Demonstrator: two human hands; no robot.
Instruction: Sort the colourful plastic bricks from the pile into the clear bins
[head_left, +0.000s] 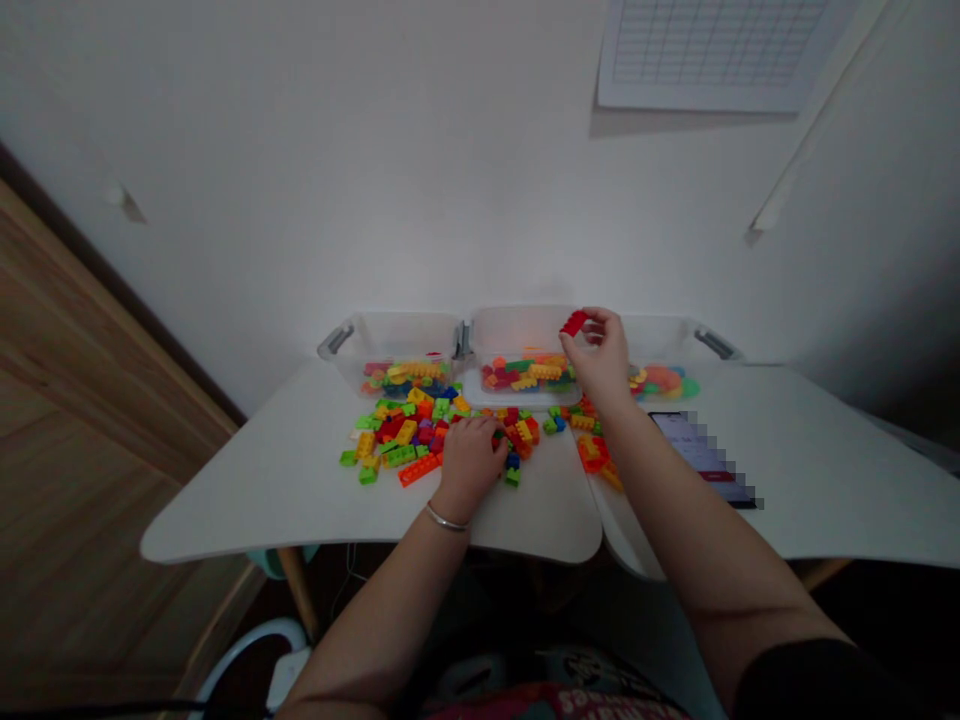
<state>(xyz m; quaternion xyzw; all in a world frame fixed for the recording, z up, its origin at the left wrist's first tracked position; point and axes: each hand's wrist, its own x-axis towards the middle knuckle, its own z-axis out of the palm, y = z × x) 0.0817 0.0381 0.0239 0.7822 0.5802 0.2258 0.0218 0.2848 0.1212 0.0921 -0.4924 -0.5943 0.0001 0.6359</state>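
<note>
My right hand [600,358] is raised over the middle clear bin [517,330] and pinches a red brick [574,322] between thumb and fingers. My left hand [469,452] rests knuckles-up on the white table [285,480], its fingers curled into the pile of loose coloured bricks [409,435]; what they grip is hidden. An orange long brick [418,469] lies just left of that hand. A metal bangle [446,518] circles my left wrist.
Three clear bins stand along the wall: the left bin [390,345], the middle one and the right bin [675,340], each holding coloured pieces. A phone [701,455] lies on the right table. A gap [600,520] separates the two tabletops. A stool [255,650] stands below left.
</note>
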